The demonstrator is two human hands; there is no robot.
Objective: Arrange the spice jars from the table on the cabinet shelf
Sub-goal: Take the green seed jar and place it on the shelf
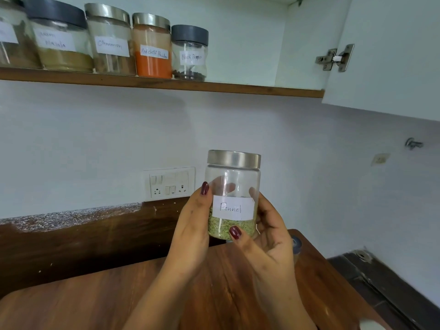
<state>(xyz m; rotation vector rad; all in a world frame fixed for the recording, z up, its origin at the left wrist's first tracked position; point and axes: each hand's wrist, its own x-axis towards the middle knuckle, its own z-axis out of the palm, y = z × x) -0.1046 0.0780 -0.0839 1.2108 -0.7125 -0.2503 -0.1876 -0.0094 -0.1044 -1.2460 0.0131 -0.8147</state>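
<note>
Both grips are clamped on the fennel jar (pixel 232 195): left hand (pixel 193 225) on its left side, right hand (pixel 266 236) on its right side and base. Jar upright, lid on, held above the table (pixel 95 301). Step in hand: carrying to the cabinet shelf (pixel 262 89). Five jars stand there; bare space lies right of the black pepper jar (pixel 189 53). Next move calls for a lift up to that space.

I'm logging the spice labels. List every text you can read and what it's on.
"Fennel": fennel jar, held in both hands.
"Black Pepper": black pepper jar, shelf.
"Red chilli Powder": red chilli jar.
"Cinnamon": cinnamon jar.
"... Masala", first word blurred: masala jar.
Leftmost jar: label cut off, unreadable.
</note>
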